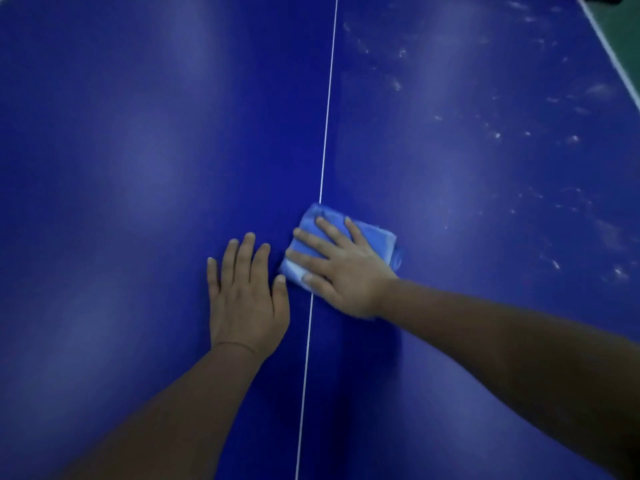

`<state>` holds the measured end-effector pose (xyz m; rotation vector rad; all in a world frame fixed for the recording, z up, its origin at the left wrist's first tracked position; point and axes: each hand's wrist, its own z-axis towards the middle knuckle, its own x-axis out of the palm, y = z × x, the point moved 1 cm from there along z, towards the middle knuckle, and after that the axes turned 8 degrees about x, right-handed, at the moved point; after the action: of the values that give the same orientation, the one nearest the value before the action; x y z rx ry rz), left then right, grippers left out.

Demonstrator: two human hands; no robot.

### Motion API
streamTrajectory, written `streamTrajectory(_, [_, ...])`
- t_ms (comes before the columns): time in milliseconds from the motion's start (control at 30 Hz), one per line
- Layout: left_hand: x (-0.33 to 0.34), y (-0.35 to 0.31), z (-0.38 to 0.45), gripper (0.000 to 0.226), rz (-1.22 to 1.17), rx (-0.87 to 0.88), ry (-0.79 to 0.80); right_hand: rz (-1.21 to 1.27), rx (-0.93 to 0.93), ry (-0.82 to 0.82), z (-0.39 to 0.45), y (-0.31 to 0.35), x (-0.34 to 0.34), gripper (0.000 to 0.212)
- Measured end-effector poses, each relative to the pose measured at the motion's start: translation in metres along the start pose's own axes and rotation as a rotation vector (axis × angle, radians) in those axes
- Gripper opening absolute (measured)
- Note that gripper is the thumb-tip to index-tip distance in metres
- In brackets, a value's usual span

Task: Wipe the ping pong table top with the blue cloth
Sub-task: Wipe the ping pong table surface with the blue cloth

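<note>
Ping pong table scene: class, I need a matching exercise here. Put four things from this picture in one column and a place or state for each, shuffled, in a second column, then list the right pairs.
Column 1
1. left hand
2. right hand
3. blue cloth
4. white smudges

Column 2
A. folded, lying across the white centre line
B. flat on the bare table top, left of the line
C. scattered over the far right part of the table
D. pressing flat on the cloth, fingers spread

Pairs: 1-B, 2-D, 3-A, 4-C
</note>
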<state>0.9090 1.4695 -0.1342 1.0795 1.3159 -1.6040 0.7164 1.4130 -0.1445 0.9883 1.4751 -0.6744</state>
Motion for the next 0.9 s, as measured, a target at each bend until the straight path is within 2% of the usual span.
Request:
streamTrajectory(100, [0.011, -0.006, 0.025, 0.065, 0.039, -0.017, 0.027, -0.004, 0.042, -0.002, 0.072, -0.058, -0.020, 0.056])
streamTrajectory(200, [0.016, -0.006, 0.028, 0.062, 0.082, -0.002, 0.066, 0.001, 0.217, 0.011, 0.136, -0.114, -0.043, 0.055])
streamTrajectory(267, [0.016, -0.004, 0.027, 0.060, 0.072, -0.009, 0.100, 0.031, 0.347, -0.007, 0.150, -0.120, -0.048, 0.055])
streamTrajectory(300, [0.016, -0.003, 0.028, 0.060, 0.061, -0.012, 0.109, 0.004, 0.349, -0.018, 0.144, -0.110, -0.045, 0.057])
streamTrajectory(333, [0.015, -0.003, 0.029, 0.059, 0.052, -0.009, 0.118, -0.010, 0.260, -0.038, 0.129, -0.093, -0.035, 0.058])
streamTrajectory(400, [0.015, -0.004, 0.031, 0.058, 0.044, 0.004, 0.134, -0.018, -0.064, -0.072, 0.080, -0.054, -0.011, 0.054])
streamTrajectory(467, [0.014, -0.005, 0.031, 0.057, 0.055, 0.003, 0.156, -0.005, -0.256, -0.005, 0.069, -0.056, -0.012, 0.052])
streamTrajectory(500, [0.014, -0.005, 0.032, 0.058, 0.059, 0.003, 0.172, -0.046, -0.242, -0.013, 0.084, -0.075, -0.019, 0.053])
streamTrajectory(533, [0.014, -0.005, 0.032, 0.058, 0.063, 0.000, 0.185, -0.068, -0.121, -0.030, 0.106, -0.099, -0.028, 0.056])
streamTrajectory(633, [0.013, -0.004, 0.033, 0.059, 0.069, -0.011, 0.207, 0.032, 0.481, -0.032, 0.163, -0.172, -0.057, 0.056])
streamTrajectory(667, [0.013, -0.004, 0.033, 0.059, 0.069, -0.009, 0.211, 0.090, 0.641, -0.076, 0.167, -0.176, -0.058, 0.055])
streamTrajectory(700, [0.013, -0.005, 0.033, 0.059, 0.069, -0.005, 0.213, 0.103, 0.709, -0.112, 0.164, -0.164, -0.053, 0.055])
streamTrajectory(733, [0.013, -0.004, 0.033, 0.058, 0.069, -0.001, 0.212, 0.100, 0.662, -0.139, 0.159, -0.141, -0.045, 0.056])
streamTrajectory(833, [0.013, -0.004, 0.034, 0.059, 0.071, 0.007, 0.209, 0.065, 0.300, -0.075, 0.131, -0.086, -0.027, 0.060])
streamTrajectory(867, [0.014, -0.004, 0.034, 0.059, 0.074, 0.009, 0.212, 0.017, 0.281, -0.069, 0.126, -0.098, -0.029, 0.059])
streamTrajectory(900, [0.014, -0.004, 0.034, 0.059, 0.076, 0.010, 0.214, -0.022, 0.377, -0.072, 0.123, -0.125, -0.034, 0.058])
